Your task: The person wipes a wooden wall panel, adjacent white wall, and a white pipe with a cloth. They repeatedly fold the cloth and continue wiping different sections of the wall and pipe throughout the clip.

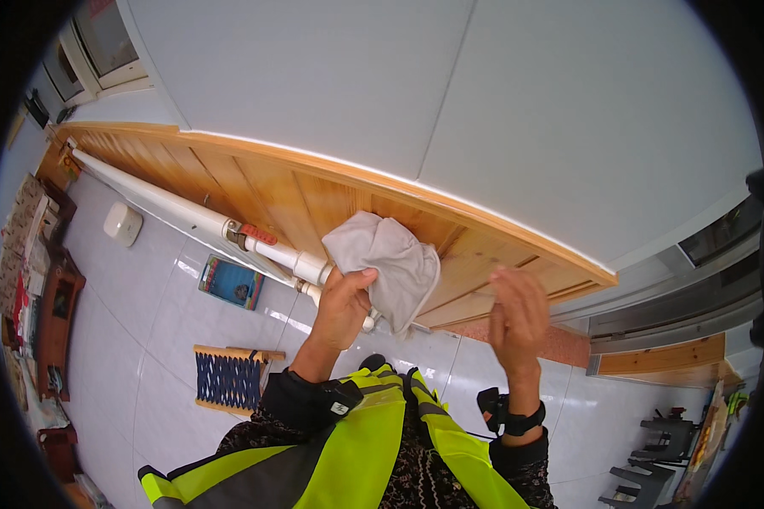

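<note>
My left hand (345,307) is closed on the edge of a light grey cloth (388,263), its thumb lying over the near side. The cloth spreads in loose folds in front of the wooden wall panelling (314,197) and hangs down on its right side. To the right of the cloth and apart from it, my right hand (519,318) is raised with nothing in it. Its fingers are stretched upward and a little blurred. Just left of my left hand are white pipes (290,257) with a red label, running along the wall.
A wooden ledge (518,235) tops the panelling. On the tiled floor are a folding stool (227,378) with dark webbing, a blue tray (232,282) and a white bin (124,223). Grey plastic stools (645,479) stand at lower right, wooden furniture (59,305) at far left.
</note>
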